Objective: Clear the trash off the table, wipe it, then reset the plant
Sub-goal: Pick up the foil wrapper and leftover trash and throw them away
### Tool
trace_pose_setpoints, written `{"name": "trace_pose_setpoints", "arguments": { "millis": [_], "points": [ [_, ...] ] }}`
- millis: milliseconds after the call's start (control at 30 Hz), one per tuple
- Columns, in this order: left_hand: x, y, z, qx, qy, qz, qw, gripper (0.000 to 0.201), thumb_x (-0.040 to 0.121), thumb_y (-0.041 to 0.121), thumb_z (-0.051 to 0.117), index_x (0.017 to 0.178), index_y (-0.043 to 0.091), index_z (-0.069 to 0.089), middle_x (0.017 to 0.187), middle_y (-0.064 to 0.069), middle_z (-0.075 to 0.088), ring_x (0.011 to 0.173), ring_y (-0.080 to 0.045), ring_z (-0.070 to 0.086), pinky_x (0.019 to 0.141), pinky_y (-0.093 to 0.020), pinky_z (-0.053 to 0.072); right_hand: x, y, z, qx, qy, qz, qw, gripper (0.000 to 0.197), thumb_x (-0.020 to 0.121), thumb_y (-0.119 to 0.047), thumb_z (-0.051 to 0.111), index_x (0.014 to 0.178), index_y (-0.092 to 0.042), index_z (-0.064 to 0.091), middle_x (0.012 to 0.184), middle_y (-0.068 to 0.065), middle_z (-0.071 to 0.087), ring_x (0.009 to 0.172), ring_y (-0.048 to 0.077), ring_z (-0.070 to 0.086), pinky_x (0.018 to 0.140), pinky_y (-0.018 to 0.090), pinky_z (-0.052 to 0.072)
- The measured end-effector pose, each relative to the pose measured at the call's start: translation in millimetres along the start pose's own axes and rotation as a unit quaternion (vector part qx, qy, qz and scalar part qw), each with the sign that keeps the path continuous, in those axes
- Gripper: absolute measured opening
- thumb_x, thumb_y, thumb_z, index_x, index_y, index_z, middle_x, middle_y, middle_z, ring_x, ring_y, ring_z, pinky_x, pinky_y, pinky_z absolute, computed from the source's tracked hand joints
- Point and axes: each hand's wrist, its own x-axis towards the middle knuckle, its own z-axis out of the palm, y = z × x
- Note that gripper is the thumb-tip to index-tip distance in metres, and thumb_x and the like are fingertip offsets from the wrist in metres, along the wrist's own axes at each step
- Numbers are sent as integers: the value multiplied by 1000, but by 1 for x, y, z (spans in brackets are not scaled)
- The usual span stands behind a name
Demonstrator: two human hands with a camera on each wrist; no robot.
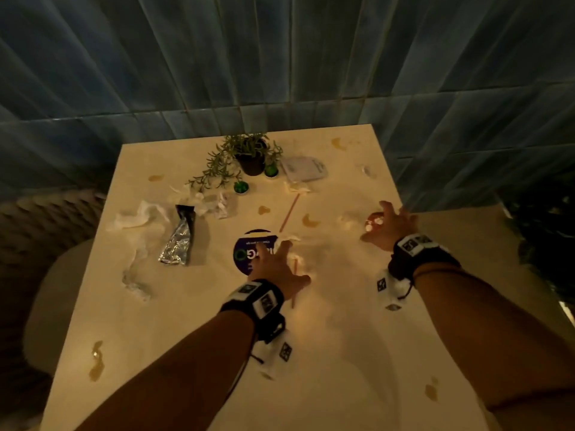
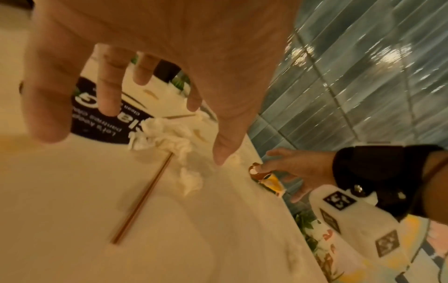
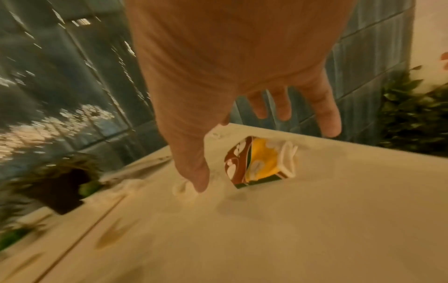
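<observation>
A cream table point(image 1: 326, 353) carries scattered trash. My left hand point(image 1: 275, 255) hovers with fingers spread over a crumpled white tissue point(image 2: 167, 134), which lies on a thin brown stick point(image 2: 145, 193) beside a round dark blue disc point(image 1: 244, 253). My right hand point(image 1: 385, 223) is open just above a red and yellow packet point(image 3: 259, 162) near the table's right edge; its thumb tip is close to a small white scrap point(image 3: 184, 189). Neither hand holds anything. A potted plant point(image 1: 250, 154) stands at the back centre.
To the left lie a foil wrapper point(image 1: 180, 241) and crumpled tissues point(image 1: 137, 216). Two green caps point(image 1: 241, 187) and a clear plastic lid point(image 1: 303, 168) sit by the plant. Brown spills point(image 1: 311, 220) dot the table. A blue tiled wall point(image 1: 280, 73) stands behind, a chair point(image 1: 46, 306) at left.
</observation>
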Motion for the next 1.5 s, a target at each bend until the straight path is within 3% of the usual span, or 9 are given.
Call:
{"name": "trace_pose_setpoints", "arguments": {
  "millis": [267,600,733,833,900,1000,1133,1267,1500],
  "points": [
    [63,9,11,52,-39,-9,998,95,74,56,68,145,43,6,156,-12,-13,141,-47,14,96,-54,44,41,-22,14,3,-30,72,997,74,73,-37,74,134,-30,34,139,17,26,126,45,31,103,50,37],
    [74,9,18,-11,-9,51,999,51,85,0,51,133,12,37,144,-17,22,121,-38,46,98,-45,48,12,-38,19,72,61,68,993,24,76,-2,60,94,-14,48,97,13,58,87,36,56,69,36,44],
    [76,10,6,-2,12,104,995,36,88,3,45,124,5,42,127,-13,46,113,-29,51,99,-37,45,10,-60,19,2,81,11,997,36,77,-4,51,107,-24,52,107,13,59,87,37,57,70,38,46],
    [66,12,-17,13,15,128,992,24,92,9,39,114,4,48,118,-12,52,110,-29,53,91,-35,44,14,-74,29,-68,15,7,998,57,90,-16,45,141,-40,32,143,17,33,107,42,57,87,45,47],
    [59,6,-39,-21,40,103,994,24,92,16,40,110,6,51,115,-12,53,107,-31,53,87,-38,45,16,-78,39,-78,-6,8,997,53,95,-28,44,144,-39,27,150,18,21,108,44,57,88,47,47],
    [54,-22,-80,-94,123,42,987,36,89,38,45,109,9,51,111,-11,54,103,-33,54,87,-43,47,13,-77,49,-80,12,-7,997,38,94,-29,45,132,-26,41,138,18,34,100,45,59,82,48,48],
    [68,-98,-121,-25,232,-68,970,88,71,76,48,131,11,38,130,-11,43,121,-33,43,98,-46,41,3,-73,44,-87,57,-44,994,22,93,-20,46,112,-14,53,112,19,56,98,41,59,79,45,46],
    [83,-154,-130,-4,218,-189,957,121,55,92,46,140,9,25,142,-13,31,130,-35,30,100,-53,32,-13,-104,22,-70,68,-66,993,10,89,-20,53,96,-14,54,98,18,65,90,39,61,68,37,42],
    [94,-179,-96,33,163,-206,964,79,72,72,52,126,15,41,126,-11,38,121,-35,34,98,-51,34,-47,-259,35,13,-26,-303,953,60,85,-16,54,138,-36,33,90,7,69,86,32,64,73,40,53]
  ]
}}
